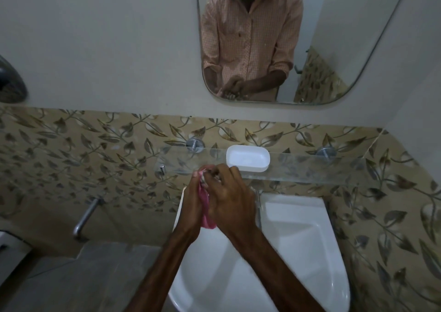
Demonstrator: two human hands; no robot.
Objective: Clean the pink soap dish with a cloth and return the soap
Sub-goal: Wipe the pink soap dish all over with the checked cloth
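Observation:
Over the sink, my left hand (191, 204) grips the pink soap dish (206, 216), which I see edge-on between my two palms. My right hand (231, 199) covers the dish from the right and pinches a small pale cloth (204, 179) against its upper end. Only a scrap of the cloth shows between my fingers. Most of the dish is hidden by my hands. No soap is in view.
A white oval tray (248, 157) sits on the glass shelf (310, 168) just behind my hands. The white sink (286, 252) lies below. A metal tap (86, 216) sticks out of the leaf-patterned tiles at the left. A mirror (334, 49) hangs above.

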